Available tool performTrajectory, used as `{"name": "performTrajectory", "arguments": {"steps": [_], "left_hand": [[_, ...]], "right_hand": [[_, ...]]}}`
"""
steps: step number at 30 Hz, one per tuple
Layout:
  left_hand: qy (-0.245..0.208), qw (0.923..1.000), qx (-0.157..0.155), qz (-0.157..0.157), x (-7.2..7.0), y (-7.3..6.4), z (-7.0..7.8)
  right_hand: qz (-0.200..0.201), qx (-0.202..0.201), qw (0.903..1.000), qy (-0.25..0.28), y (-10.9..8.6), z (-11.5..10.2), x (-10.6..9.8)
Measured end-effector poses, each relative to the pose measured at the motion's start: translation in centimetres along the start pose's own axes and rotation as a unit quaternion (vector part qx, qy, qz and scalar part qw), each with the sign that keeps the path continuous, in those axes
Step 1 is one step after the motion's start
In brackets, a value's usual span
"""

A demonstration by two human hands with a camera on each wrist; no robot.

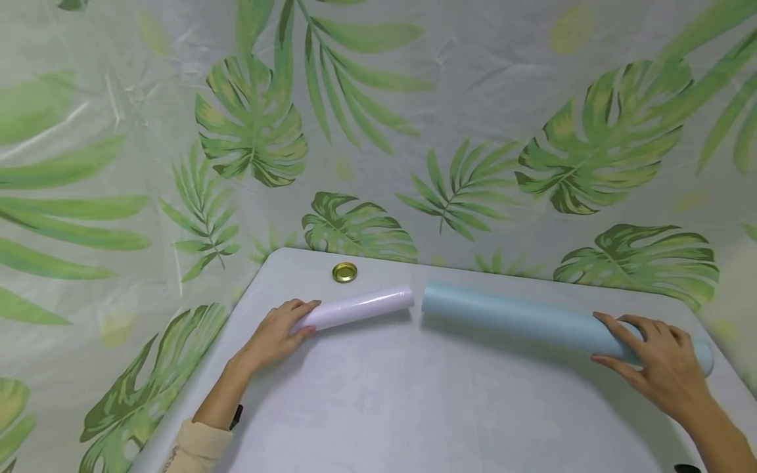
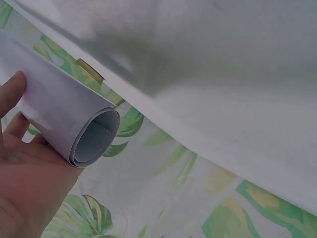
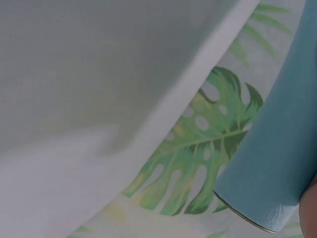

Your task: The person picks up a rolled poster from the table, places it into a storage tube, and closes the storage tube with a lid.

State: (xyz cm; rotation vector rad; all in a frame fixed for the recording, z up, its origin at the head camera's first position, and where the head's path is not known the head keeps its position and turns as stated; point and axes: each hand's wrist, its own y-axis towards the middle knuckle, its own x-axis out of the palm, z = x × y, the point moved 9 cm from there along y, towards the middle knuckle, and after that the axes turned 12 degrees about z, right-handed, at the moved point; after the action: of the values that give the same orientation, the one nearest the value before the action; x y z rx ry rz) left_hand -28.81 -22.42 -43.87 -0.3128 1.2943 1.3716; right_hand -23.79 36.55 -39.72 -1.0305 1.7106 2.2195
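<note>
Roll of glossy white sheet (image 1: 355, 309), clasped in our left hand (image 1: 278, 335), points rightward over the table (image 1: 384, 407), its far end just short of the pale-blue tube (image 1: 508, 315) our right hand (image 1: 665, 358) grips, long axes slightly angled.

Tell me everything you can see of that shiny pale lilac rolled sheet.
The shiny pale lilac rolled sheet looks smooth, like paper or plastic film, wound into a hollow tube. The left wrist view shows overlapping layers at an open end and a greyish inside. The person's left hand grips one end; the other points toward the light blue cylinder, leaving a gap. Whether it touches the white table is unclear.
</note>
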Motion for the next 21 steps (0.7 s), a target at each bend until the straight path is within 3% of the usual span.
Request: {"name": "performTrajectory", "arguments": {"steps": [6, 21], "left_hand": [[-0.012, 0.9999, 0.005, -0.008, 0.3, 0.5, 0.6], [-0.043, 0.997, 0.038, -0.051, 0.6, 0.8, 1.0]], "right_hand": [[-0.012, 0.007, 0.9994, 0.032, -0.2, -0.5, 0.6], [-0.012, -0.009, 0.9986, 0.051, 0.1, -1.3, 1.2]]}}
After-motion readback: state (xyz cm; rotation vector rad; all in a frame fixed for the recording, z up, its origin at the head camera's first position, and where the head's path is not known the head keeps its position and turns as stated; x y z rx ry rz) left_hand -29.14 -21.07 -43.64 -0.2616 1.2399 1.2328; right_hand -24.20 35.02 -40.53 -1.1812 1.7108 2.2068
